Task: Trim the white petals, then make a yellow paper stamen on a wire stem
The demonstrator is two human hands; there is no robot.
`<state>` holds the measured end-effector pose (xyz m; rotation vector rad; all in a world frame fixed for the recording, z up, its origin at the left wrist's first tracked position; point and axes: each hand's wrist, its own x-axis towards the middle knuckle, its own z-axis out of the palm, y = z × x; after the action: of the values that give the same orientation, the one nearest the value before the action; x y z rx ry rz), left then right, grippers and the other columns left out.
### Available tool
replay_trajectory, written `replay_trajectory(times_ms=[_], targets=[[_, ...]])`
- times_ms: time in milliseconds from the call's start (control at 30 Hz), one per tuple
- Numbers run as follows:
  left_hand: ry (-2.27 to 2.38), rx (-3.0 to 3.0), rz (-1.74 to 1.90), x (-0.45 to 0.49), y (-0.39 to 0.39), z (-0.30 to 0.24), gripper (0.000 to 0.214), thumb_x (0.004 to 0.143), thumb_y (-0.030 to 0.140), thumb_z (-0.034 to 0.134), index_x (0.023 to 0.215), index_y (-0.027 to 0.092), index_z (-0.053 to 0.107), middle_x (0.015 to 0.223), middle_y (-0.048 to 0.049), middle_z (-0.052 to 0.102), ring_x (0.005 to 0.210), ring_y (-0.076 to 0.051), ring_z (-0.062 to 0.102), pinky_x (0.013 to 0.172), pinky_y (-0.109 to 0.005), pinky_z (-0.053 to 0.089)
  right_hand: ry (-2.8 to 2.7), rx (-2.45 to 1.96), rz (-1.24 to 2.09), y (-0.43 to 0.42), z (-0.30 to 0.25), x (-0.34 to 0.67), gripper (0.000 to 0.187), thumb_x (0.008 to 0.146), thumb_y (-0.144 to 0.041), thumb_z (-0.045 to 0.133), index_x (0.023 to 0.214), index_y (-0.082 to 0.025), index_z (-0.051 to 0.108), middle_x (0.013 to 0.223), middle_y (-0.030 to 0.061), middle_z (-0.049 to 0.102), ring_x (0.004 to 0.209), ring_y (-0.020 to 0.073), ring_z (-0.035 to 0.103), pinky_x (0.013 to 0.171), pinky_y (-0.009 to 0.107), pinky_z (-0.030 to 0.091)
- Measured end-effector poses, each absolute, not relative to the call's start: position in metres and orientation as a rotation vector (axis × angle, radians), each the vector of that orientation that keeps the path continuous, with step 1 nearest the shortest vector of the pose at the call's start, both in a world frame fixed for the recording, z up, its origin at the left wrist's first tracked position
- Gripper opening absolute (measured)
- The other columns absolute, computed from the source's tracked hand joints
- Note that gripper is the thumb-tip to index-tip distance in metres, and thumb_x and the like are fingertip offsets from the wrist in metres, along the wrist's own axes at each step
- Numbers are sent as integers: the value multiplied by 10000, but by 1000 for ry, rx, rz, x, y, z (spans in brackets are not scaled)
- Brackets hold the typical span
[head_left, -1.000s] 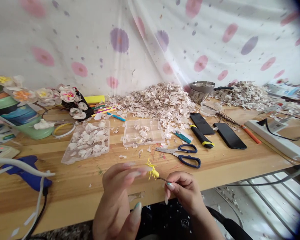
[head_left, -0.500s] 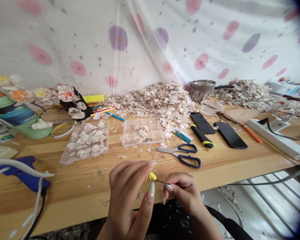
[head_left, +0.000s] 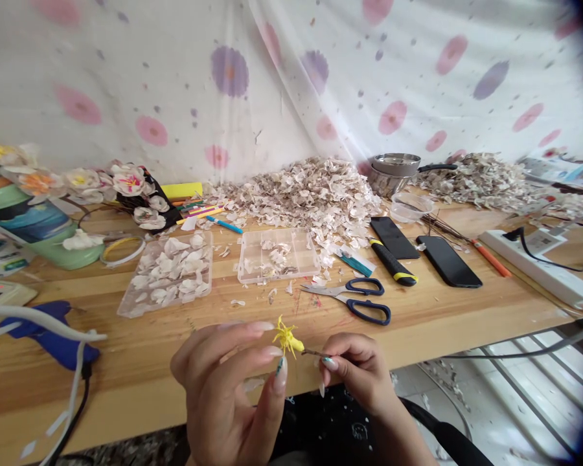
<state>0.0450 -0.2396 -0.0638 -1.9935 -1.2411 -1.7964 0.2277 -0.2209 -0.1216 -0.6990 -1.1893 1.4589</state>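
Note:
A thin brown twig stem (head_left: 315, 353) is pinched between the thumb and fingers of my right hand (head_left: 362, 372). On its left end sits a yellow fringed flower centre (head_left: 287, 338), with narrow strands spreading out to the left. My left hand (head_left: 233, 388) is beside those strands, its fingers bent and apart from the thumb. The thumb tip is just under the fringe; whether it touches I cannot tell. Scissors (head_left: 342, 301) with dark blue handles lie on the table beyond my hands.
Clear plastic boxes (head_left: 240, 262) with pale petals stand beyond my hands, before a big petal heap (head_left: 315, 194). At the left lies a blue glue gun (head_left: 53, 333). Two phones (head_left: 449, 261), a black-yellow cutter (head_left: 392, 264) and a power strip (head_left: 529, 259) lie right.
My left hand has moved left and its fingers have drawn back, so the yellow fringe shows more fully. The right hand still holds the stem in nearly the same place.

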Motion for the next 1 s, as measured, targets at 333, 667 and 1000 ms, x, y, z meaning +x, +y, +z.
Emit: replay_trajectory(times_ms=[333, 667, 1000], targets=[[-1299, -2073, -1694, 42, -242, -65, 357, 745, 76, 605, 1079, 199, 643, 1040, -74, 643, 1013, -258, 552, 899, -435, 400, -1232, -736, 1406, -220, -120, 227, 162, 813, -286, 749, 709, -162, 745, 552, 32, 709, 487, 121, 642, 500, 192, 514], [-1486, -2385, -2242, 44, -245, -56, 256, 972, 238, 451, 1069, 279, 684, 1090, -32, 636, 1077, -220, 519, 934, -349, 396, -1308, -706, 1445, -220, -119, 227, 239, 821, -358, 737, 708, -147, 730, 545, 47, 694, 477, 134, 628, 487, 221, 503], [-1517, -2873, -2310, 24, -233, -43, 211, 964, 304, 509, 831, 251, 665, 827, -11, 593, 781, -153, 549, 699, -268, 429, -1225, -579, 1830, -215, -124, 238, 304, 763, -404, 789, 676, -125, 707, 458, 16, 620, 366, 87, 535, 405, 173, 412]])
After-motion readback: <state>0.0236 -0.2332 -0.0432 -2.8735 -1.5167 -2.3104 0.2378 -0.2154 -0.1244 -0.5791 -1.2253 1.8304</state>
